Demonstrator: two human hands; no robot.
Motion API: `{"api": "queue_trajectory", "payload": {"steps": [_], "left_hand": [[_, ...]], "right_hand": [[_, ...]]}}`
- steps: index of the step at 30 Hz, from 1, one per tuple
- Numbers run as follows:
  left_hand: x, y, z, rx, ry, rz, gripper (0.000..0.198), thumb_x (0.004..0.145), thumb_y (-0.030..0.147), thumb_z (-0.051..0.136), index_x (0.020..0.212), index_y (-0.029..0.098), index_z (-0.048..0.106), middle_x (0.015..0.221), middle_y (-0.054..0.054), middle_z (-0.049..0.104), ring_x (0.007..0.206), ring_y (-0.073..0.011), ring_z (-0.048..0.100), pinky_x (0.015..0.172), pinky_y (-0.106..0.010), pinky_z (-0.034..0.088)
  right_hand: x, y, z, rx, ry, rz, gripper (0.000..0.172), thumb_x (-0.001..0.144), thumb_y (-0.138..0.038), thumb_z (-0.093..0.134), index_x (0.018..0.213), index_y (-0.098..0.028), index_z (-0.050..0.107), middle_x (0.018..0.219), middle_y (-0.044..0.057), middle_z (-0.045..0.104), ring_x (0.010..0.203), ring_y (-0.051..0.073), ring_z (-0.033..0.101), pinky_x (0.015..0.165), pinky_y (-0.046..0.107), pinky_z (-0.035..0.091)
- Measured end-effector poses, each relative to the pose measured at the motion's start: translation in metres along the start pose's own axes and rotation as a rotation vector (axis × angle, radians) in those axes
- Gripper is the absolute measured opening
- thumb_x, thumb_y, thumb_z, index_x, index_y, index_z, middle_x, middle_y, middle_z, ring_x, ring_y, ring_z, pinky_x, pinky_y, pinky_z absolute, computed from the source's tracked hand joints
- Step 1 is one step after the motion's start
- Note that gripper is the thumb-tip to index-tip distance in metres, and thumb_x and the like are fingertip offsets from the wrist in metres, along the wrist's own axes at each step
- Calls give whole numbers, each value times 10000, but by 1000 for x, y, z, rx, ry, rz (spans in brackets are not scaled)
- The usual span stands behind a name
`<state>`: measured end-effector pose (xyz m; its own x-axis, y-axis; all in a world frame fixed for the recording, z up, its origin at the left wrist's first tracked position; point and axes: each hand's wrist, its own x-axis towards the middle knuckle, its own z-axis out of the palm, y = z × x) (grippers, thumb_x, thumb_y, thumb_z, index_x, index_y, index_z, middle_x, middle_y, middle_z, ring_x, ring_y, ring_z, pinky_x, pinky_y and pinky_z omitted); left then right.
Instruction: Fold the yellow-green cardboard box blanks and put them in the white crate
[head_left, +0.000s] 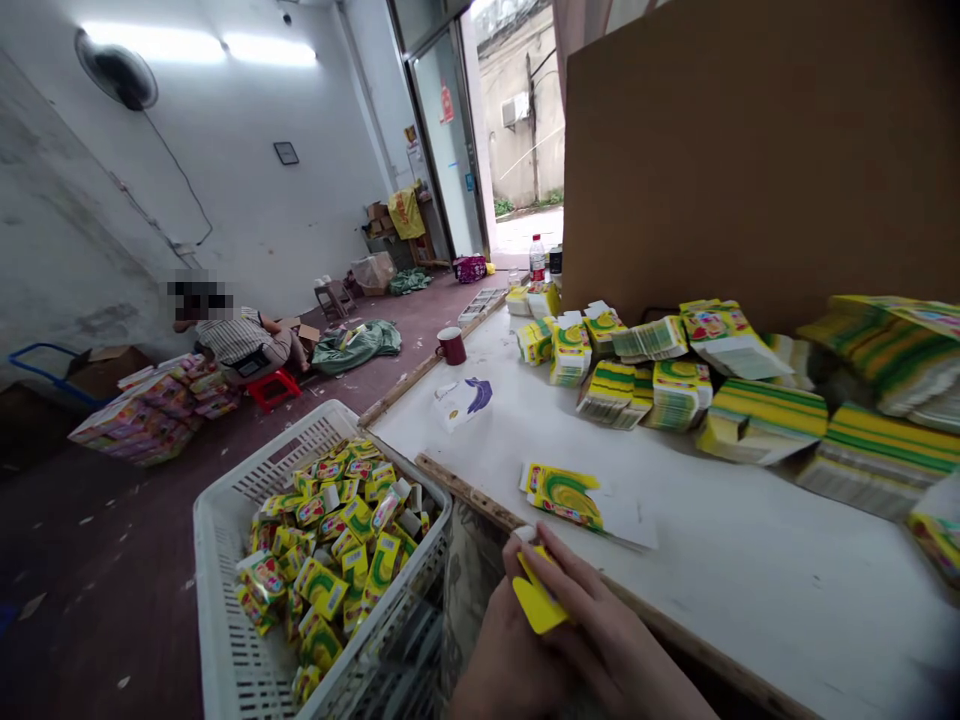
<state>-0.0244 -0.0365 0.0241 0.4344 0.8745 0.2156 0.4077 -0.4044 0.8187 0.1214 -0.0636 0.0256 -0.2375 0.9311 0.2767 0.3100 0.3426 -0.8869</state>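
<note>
In the head view, both hands close on a small yellow-and-white cardboard carton (541, 605) just over the near edge of the white surface (720, 540); the fingers hide most of its body, and the wrists are cut off at the bottom. The left hand (495, 635) curls around it from the left and is partly covered by the right hand (600, 620), whose fingers lie across the carton. The white plastic basket (206, 560), heaped with yellow-and-green folded cartons (356, 520), is cut off below. Stacks of flat yellow, green and white carton blanks (765, 415) stand before the brown cardboard panel (757, 150), some blurred, the rightmost cut off at the edge. The head of a seated person (236, 340) is masked. Green oval designs and red lettering show on the cartons, too small to read, as is the red label on the clear plastic bottle (537, 262). The held carton's white end points up and away, its yellow flap down toward the wearer; the full long axis cannot be told. Beyond the hands, 1 loose flat yellow-and-white blank (566, 495) lies lengthwise left to right, tilting slightly.
</note>
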Motion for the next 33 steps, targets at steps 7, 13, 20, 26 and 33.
{"api": "queue_trajectory", "payload": {"steps": [7, 13, 20, 26, 33], "left_hand": [[2, -3, -20, 36, 47, -165, 545, 704, 263, 708, 1199, 194, 490, 1119, -113, 634, 1045, -294, 615, 909, -432, 506], [7, 4, -36, -5, -69, -210, 597, 638, 296, 784, 1150, 209, 490, 1000, -41, 672, 878, -225, 657, 776, -325, 529], [6, 8, -39, 57, -148, -183, 605, 642, 212, 741, 1184, 231, 472, 1035, -22, 675, 943, -224, 654, 838, -333, 507], [6, 6, -46, 10, -229, -200, 663, 622, 194, 757, 1212, 243, 458, 1032, -8, 687, 933, -214, 666, 826, -318, 516], [10, 0, -37, -185, -40, -228, 558, 663, 241, 771, 1170, 231, 537, 1064, -47, 678, 949, -228, 660, 844, -345, 521]], "right_hand": [[0, 26, -3, -188, 105, -9, 485, 972, -230, 397, 1451, -268, 456, 1603, 113, 252, 1425, 280, 341, 1101, 438, 400], [0, 18, -24, -225, -130, 76, 327, 971, -309, 443, 1197, -238, 667, 1542, 164, 380, 1371, 322, 440, 1069, 483, 433], [2, -7, -29, -176, -113, 131, 311, 859, -156, 584, 1149, -244, 658, 1409, 126, 500, 1293, 286, 507, 1074, 443, 420], [1, -9, -31, -84, -187, 99, 210, 900, -187, 568, 1049, -247, 703, 1285, 91, 564, 1165, 239, 578, 1022, 389, 451], [4, 3, -9, 26, 198, 153, 574, 844, -226, 638, 1359, -214, 384, 1297, 126, 579, 1111, 239, 617, 948, 395, 511]]}}
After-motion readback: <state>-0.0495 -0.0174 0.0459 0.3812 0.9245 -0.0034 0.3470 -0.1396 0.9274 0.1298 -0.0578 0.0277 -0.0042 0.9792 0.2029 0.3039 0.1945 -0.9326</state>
